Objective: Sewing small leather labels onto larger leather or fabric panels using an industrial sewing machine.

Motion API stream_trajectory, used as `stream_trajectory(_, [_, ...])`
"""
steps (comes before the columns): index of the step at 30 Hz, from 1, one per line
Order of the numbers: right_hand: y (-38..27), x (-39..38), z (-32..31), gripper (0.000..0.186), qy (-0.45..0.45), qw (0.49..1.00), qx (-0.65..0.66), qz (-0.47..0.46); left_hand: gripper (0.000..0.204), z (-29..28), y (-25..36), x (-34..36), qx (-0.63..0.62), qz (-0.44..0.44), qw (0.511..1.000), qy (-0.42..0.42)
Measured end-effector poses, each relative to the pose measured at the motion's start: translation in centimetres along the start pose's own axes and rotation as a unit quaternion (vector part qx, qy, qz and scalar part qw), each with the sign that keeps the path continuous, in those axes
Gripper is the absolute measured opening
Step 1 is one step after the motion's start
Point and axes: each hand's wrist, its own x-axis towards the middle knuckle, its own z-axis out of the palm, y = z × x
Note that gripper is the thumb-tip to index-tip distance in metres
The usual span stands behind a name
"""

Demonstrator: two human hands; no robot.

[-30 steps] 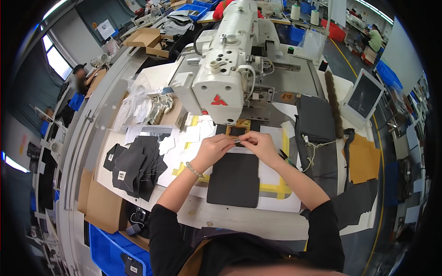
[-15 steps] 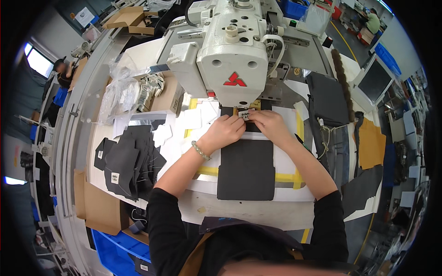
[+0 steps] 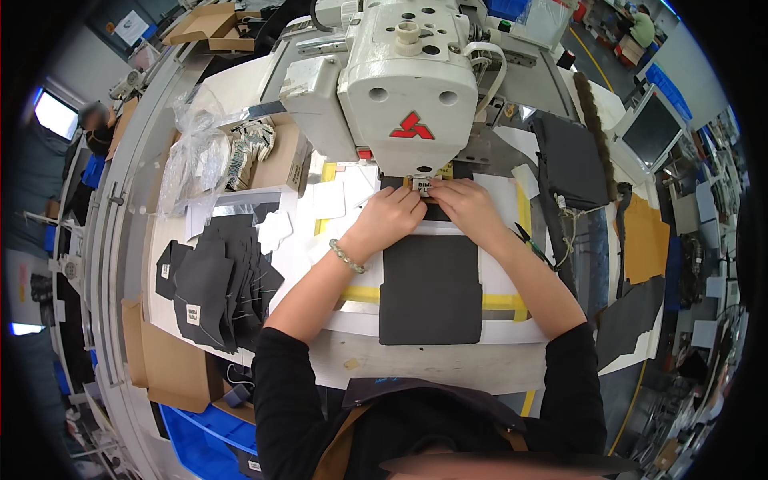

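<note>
My left hand and my right hand meet beneath the white sewing machine head, both with fingertips pinched on a small white printed label. The label lies in an orange-yellow frame over dark fabric. Nearer me, a dark rectangular fabric piece lies on white sheets edged with yellow tape.
At left are a stack of dark pieces, a box of labels under clear plastic and a cardboard box above a blue bin. At right are folded dark fabric, yellow fabric and a screen. Other people work behind.
Both hands have moved forward toward the machine with the label. Its printed face now shows between my fingers, under the machine head. The view has also shifted.
</note>
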Motion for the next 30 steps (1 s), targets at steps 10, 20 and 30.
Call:
stream_trajectory(10, [-0.2, -0.3, 0.1, 0.013, -0.009, 1.0, -0.005, 0.01, 0.03, -0.6, 1.4, -0.2, -0.037, -0.047, 0.998, -0.013])
stream_trajectory(20, [-0.8, -0.7, -1.8, 0.017, -0.027, 0.992, -0.119, -0.03, 0.039, -1.1, 2.1, -0.2, -0.037, -0.089, 0.992, -0.079])
stream_trajectory(30, [-1.0, -1.0, -1.4, 0.027, -0.085, 0.985, -0.146, -0.016, 0.04, -0.9, 1.6, -0.5, -0.071, -0.111, 0.99, -0.043])
